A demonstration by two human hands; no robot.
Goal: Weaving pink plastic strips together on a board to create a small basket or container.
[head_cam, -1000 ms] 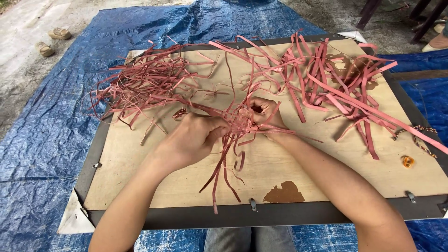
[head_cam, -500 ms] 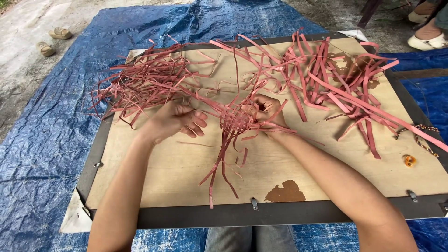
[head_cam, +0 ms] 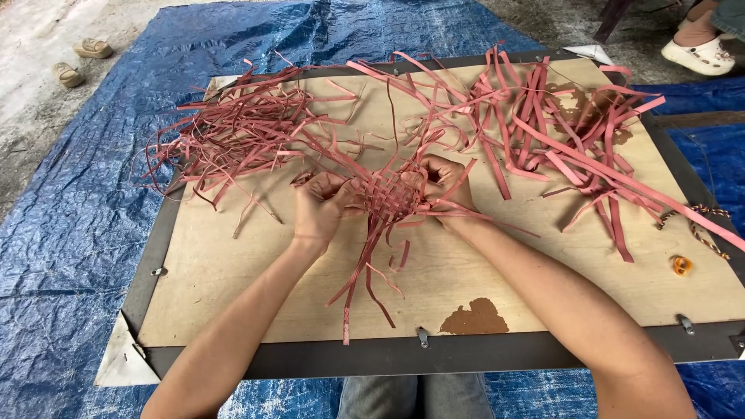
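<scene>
The left hand (head_cam: 322,203) and right hand (head_cam: 444,182) flank the small woven patch (head_cam: 390,194) at mid-board on the plywood board (head_cam: 504,287), fingers curled and pinching its edge strips, apparently to keep the weave flat and tight, with loose pink strips (head_cam: 248,132) heaped within reach.

A small woven patch (head_cam: 390,194) of reddish-pink strips sits near the middle of the wooden board, its strands crossing in a tight over-under lattice. The left hand (head_cam: 320,206) grips its left edge and the right hand (head_cam: 442,186) its right edge, fingers curled into the weave. Loose strip ends (head_cam: 365,279) trail from it toward the board's near edge, bent and splayed.
</scene>
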